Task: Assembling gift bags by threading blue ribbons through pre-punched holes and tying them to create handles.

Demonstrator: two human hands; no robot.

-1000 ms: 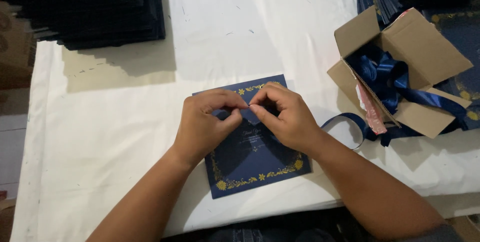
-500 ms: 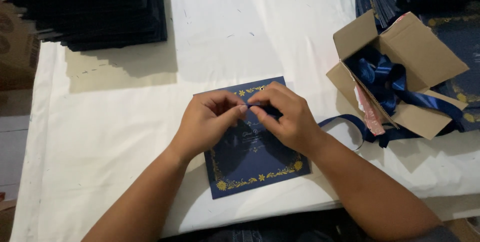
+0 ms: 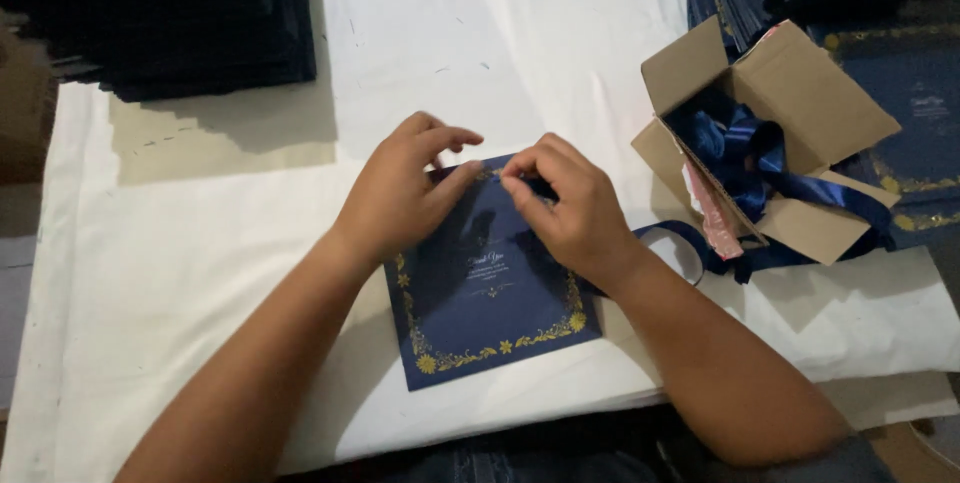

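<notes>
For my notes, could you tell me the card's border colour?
Gold floral border on the dark blue card, head view.

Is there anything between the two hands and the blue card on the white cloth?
Nothing visible does. The left hand and the right hand both rest on the top edge of the card, fingertips pinching there. The open box with blue ribbon stands off to the right, apart from the card.
</notes>
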